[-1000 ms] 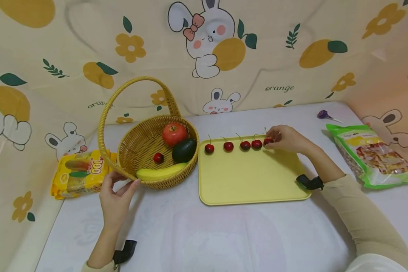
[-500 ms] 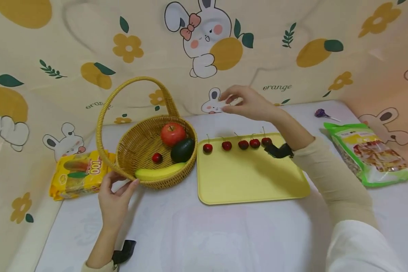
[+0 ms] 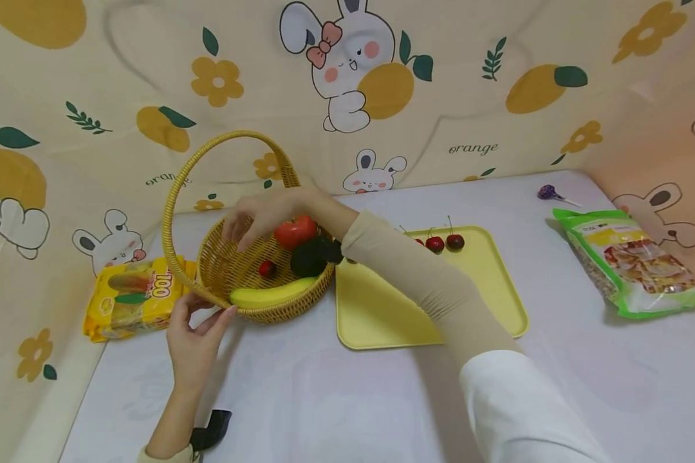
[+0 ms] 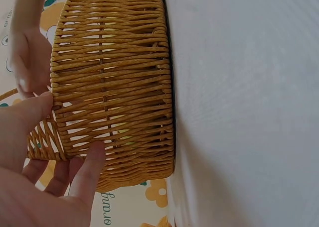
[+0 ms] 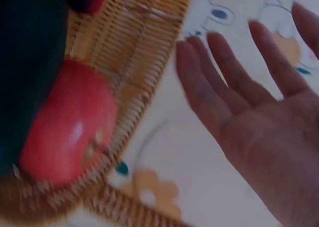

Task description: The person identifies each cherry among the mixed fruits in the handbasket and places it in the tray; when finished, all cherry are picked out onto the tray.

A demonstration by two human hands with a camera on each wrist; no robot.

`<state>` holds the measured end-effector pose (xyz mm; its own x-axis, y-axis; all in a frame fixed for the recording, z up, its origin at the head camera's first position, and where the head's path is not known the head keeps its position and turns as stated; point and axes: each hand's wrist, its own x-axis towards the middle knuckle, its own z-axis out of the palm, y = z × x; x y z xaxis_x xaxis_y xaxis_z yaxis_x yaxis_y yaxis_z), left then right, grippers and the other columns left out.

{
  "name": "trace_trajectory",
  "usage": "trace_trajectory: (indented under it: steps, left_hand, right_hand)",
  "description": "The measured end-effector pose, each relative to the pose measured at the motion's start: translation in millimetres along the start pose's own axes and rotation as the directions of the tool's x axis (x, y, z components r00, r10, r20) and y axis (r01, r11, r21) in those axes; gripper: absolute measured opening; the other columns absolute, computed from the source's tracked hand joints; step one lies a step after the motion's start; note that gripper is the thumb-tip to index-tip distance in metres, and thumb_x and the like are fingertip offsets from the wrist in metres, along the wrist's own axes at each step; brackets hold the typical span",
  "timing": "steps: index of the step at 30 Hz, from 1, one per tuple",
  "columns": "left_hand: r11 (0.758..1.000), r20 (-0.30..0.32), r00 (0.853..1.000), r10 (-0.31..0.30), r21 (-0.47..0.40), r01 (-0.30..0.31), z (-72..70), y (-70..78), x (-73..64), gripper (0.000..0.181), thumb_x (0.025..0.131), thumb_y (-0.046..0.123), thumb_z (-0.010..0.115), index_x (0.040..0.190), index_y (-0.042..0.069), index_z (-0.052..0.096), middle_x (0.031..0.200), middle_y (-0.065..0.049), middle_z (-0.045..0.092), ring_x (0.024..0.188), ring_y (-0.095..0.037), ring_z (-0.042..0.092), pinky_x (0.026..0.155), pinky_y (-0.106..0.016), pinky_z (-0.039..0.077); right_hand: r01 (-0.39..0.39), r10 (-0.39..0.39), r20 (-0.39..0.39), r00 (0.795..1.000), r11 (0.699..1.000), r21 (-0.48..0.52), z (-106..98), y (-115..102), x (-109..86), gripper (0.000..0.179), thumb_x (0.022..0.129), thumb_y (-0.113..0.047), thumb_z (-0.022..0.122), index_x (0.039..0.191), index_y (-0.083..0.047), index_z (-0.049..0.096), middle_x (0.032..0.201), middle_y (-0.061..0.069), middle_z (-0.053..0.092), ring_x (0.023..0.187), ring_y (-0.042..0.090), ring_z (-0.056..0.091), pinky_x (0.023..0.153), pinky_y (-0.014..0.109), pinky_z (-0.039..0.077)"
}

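Observation:
My left hand [image 3: 195, 341] grips the woven basket [image 4: 114, 87] at its near left side, where the tall handle [image 3: 174, 212] joins the rim, thumb and fingers on either side of the weave. Over the basket's inside hovers my right hand [image 3: 269, 209], holding nothing; its fingers [image 5: 244, 82] are spread and loosely bent in the right wrist view. Inside the basket lie a red apple [image 5: 75, 122], a dark green avocado [image 3: 308, 258], a banana [image 3: 272, 294] and one cherry [image 3: 267, 269]. Stemmed cherries [image 3: 455, 242] sit along the back of the yellow tray [image 3: 394, 318], some hidden by my right sleeve.
A yellow snack package [image 3: 133, 296] lies against the basket's left. On the right are a green-edged bag [image 3: 637, 257] and a wrapped lollipop [image 3: 549, 192]. A patterned cloth wall [image 3: 440, 83] stands behind the white table [image 3: 324, 399].
My right hand has left the rightmost cherry on the tray, risen, and swung left until it is above the basket. The left hand keeps its hold on the basket.

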<state>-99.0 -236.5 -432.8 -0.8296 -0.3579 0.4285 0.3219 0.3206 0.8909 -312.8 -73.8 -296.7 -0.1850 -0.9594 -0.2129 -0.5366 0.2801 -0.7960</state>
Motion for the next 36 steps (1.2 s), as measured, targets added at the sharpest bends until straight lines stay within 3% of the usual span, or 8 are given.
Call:
trace_trajectory:
  steps: [4, 9, 17, 24, 30, 36]
  left_hand:
    - [1.000, -0.003, 1.000, 0.003, -0.006, -0.003, -1.1, -1.0, 0.6, 0.051, 0.077, -0.020, 0.074, 0.124, -0.016, 0.052, 0.109, -0.006, 0.056, 0.103, -0.019, 0.054, 0.078, -0.018, 0.058]
    - [1.000, -0.002, 1.000, 0.020, -0.013, -0.020, -1.4, -3.9, 1.7, 0.052, 0.077, -0.021, 0.073, 0.123, -0.018, 0.050, 0.109, -0.008, 0.055, 0.103, -0.019, 0.054, 0.078, -0.017, 0.058]
    - [1.000, 0.009, 1.000, 0.014, -0.002, -0.014, 0.3, -6.9, -0.5, 0.051, 0.077, -0.020, 0.073, 0.124, -0.015, 0.052, 0.109, -0.004, 0.055, 0.103, -0.018, 0.054, 0.079, -0.017, 0.058]
    - [1.000, 0.018, 1.000, 0.006, 0.017, -0.006, 1.3, -3.7, 0.3, 0.052, 0.079, -0.017, 0.074, 0.125, -0.015, 0.050, 0.111, -0.009, 0.054, 0.105, -0.019, 0.054, 0.080, -0.018, 0.058]
    - [0.999, 0.017, 1.000, 0.008, 0.042, -0.008, 1.1, -4.1, 0.5, 0.053, 0.079, -0.020, 0.072, 0.126, -0.016, 0.049, 0.114, -0.025, 0.052, 0.104, -0.018, 0.054, 0.080, -0.016, 0.057]
    - [0.999, 0.013, 1.000, 0.006, 0.034, -0.007, -0.7, -2.0, -0.1, 0.051, 0.079, -0.019, 0.073, 0.125, -0.014, 0.051, 0.111, -0.009, 0.055, 0.104, -0.018, 0.054, 0.080, -0.017, 0.058]
  right_hand:
    - [-0.144, 0.142, 0.110, 0.984, 0.989, 0.011, 8, -1, 25.0, 0.037, 0.092, -0.016, 0.072, 0.129, -0.015, 0.063, 0.141, 0.009, 0.053, 0.123, 0.015, 0.052, 0.094, 0.038, 0.055]
    - [-0.257, 0.248, 0.158, 0.956, 0.966, 0.041, 11, 6, 45.3, 0.041, 0.093, -0.009, 0.069, 0.133, -0.011, 0.061, 0.140, 0.009, 0.052, 0.122, 0.019, 0.053, 0.101, 0.053, 0.051]
    - [-0.406, 0.384, 0.251, 0.888, 0.913, 0.039, 22, 26, 60.8, 0.041, 0.092, -0.004, 0.068, 0.133, -0.009, 0.061, 0.135, 0.001, 0.050, 0.122, 0.019, 0.051, 0.103, 0.051, 0.050]
    - [-0.412, 0.398, 0.263, 0.879, 0.911, -0.004, 32, 34, 62.4, 0.033, 0.091, -0.002, 0.069, 0.124, -0.008, 0.065, 0.130, 0.000, 0.049, 0.116, 0.017, 0.050, 0.100, 0.043, 0.053]
    - [-0.388, 0.375, 0.271, 0.887, 0.922, -0.004, 36, 39, 62.9, 0.032, 0.090, 0.003, 0.069, 0.122, -0.005, 0.066, 0.116, 0.007, 0.058, 0.098, 0.015, 0.055, 0.092, 0.038, 0.056]
    - [-0.394, 0.353, 0.332, 0.875, 0.917, 0.065, 40, 40, 63.8, 0.035, 0.089, 0.013, 0.064, 0.122, 0.001, 0.063, 0.106, 0.012, 0.059, 0.090, 0.018, 0.060, 0.094, 0.038, 0.056]
